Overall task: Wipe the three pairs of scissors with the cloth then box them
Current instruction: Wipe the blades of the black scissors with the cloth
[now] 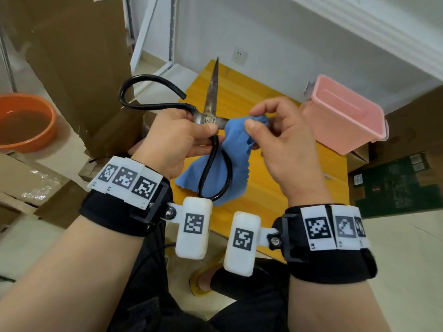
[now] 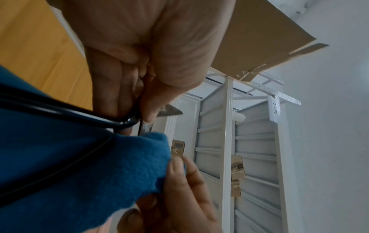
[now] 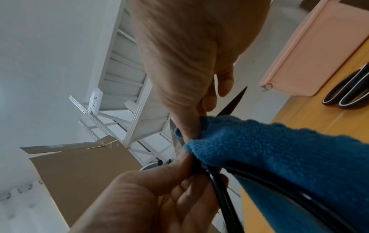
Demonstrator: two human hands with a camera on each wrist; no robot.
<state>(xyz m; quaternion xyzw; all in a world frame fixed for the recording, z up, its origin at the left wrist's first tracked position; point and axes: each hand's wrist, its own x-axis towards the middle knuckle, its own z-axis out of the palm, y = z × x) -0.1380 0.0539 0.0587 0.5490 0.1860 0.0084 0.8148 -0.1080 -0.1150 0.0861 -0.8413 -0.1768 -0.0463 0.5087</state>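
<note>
A large pair of scissors (image 1: 212, 92) with black loop handles and dull, stained blades is held spread wide above the yellow table (image 1: 271, 188). My left hand (image 1: 203, 133) grips it at the pivot, thumb on top. One blade points up and away; the other is wrapped in the blue cloth (image 1: 237, 149), which my right hand (image 1: 257, 118) pinches around it. The cloth hangs down over the lower handle loop (image 3: 225, 197). An open pink plastic box (image 1: 342, 116) sits at the table's right side. Two more black scissor handles (image 3: 349, 94) lie on the table beside the box (image 3: 319, 47).
An orange basin (image 1: 26, 121) holding water stands at the left. Tall cardboard (image 1: 79, 56) rises behind my left hand, and a white metal rack (image 2: 229, 141) stands beyond the table. A dark green carton (image 1: 395, 185) lies on the floor at the right.
</note>
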